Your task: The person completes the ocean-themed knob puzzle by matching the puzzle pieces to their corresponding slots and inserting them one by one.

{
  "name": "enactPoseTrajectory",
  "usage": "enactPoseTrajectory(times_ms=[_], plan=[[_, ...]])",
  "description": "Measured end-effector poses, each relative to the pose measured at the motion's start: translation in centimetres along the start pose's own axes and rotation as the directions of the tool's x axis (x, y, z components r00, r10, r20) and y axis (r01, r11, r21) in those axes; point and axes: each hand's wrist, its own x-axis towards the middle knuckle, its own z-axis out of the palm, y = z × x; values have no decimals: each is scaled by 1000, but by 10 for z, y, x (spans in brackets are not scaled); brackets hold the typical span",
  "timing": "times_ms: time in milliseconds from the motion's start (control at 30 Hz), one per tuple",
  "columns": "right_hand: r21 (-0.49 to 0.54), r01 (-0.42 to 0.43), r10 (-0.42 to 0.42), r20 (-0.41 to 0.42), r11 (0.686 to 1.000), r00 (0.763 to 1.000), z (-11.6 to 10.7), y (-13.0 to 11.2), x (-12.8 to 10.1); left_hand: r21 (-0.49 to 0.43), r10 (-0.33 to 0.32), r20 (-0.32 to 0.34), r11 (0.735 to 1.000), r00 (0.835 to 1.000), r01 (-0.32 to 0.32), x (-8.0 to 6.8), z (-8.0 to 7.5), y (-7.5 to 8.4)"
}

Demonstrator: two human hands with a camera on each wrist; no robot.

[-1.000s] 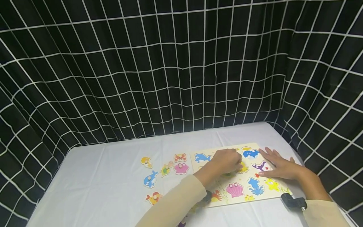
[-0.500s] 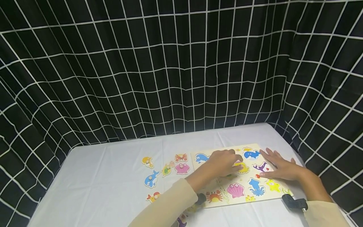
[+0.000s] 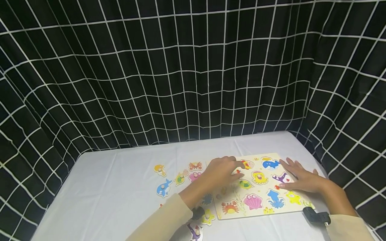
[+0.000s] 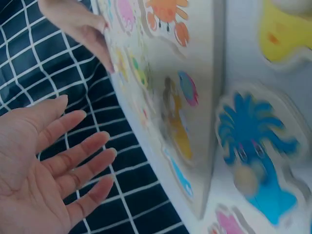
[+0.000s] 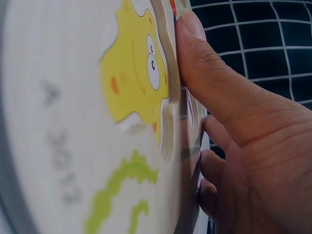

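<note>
Two hands work over one white-clothed desk [image 3: 114,187], walled behind and at both sides by a black curtain with a white grid [image 3: 181,73]. Toward the desk's right edge lies the pale wooden puzzle board printed with sea animals [image 3: 297,209], its long side roughly along the near edge.

On the board's right part the right hand [image 3: 301,179] lies flat, fingers straight and spread, holding nothing; the right wrist view shows its thumb [image 5: 214,83] pressed against the rim beside a yellow starfish picture [image 5: 139,73]. That steady downward press is, I judge, what keeps the board from sliding, and it is best kept even.

At the board's left edge the left hand [image 3: 221,170] hovers, fingers loose and apart and palm empty in the left wrist view [image 4: 44,170].

Several loose wooden animal pieces with small pegs lie left of the board: a blue dolphin [image 3: 164,188], a pink shell [image 3: 194,176], an orange crab [image 3: 195,165]. Pinching a piece by its peg and lowering it level should seat it cleanly.
</note>
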Motion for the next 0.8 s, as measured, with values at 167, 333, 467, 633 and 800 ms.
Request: enactPoseTrajectory(times_ms=[167, 333, 467, 633, 800], plan=[[-9, -11, 11, 6, 1000, 1000, 0, 2, 2, -25, 2, -45, 1000, 999, -3, -14, -5, -18], [-5, -21, 22, 14, 1000, 1000, 0, 2, 2, -65, -26, -66, 998, 997, 22, -27, -6, -33], [-4, -24, 24, 19, 1000, 1000, 1, 1, 2, -98, -61, -73, 994, 995, 53, -40, -8, -41], [-7, -18, 18, 22, 1000, 1000, 1, -1, 2, -105, -112, -83, 989, 990, 103, -57, -12, -51], [-14, -16, 17, 16, 1000, 1000, -1, -2, -1, -117, -151, -76, 983, 986, 142, -71, -17, -60]])
